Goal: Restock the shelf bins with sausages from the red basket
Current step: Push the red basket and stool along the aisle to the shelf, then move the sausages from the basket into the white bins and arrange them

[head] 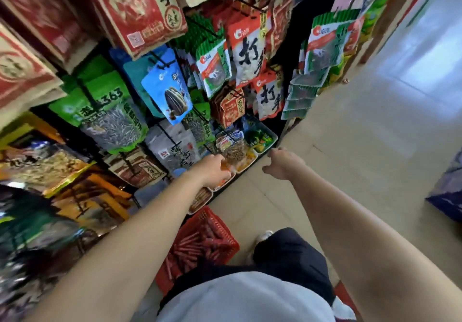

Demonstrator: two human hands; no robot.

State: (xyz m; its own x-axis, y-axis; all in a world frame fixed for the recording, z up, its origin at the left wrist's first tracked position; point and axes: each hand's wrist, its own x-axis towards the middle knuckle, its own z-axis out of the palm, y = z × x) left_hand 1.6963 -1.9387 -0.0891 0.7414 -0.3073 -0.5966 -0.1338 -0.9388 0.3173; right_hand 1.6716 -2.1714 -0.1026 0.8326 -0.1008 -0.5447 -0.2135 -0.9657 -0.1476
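Much of this is blurring on me: the packets at the left edge are smearing into streaks of colour, and the print on most of the hanging snack bags (247,46) is too soft to read. My own body is covering the near end of the red basket (200,244), so I am seeing only its far half on the floor (350,159), with red sausages (197,246) lying loose inside it. The row of shelf bins (246,165) along the bottom of the rack is partly hiding behind my left arm and hand; the nearest bin (200,199) is showing a layer of brownish sticks, though I cannot make out them clearly. The farthest bin (262,136) is holding green packets.

My left hand (215,169) is reaching down into a middle bin, fingers curling downward among something orange. Whether it is gripping a sausage or only touching the contents, I cannot tell, since the fingertips are sinking out of sight. My right hand (281,164) is hanging in the air just beside the bins, over the floor, fingers loosely bent and holding nothing, touching nothing. A white shoe (262,236) is peeking out next to the basket.
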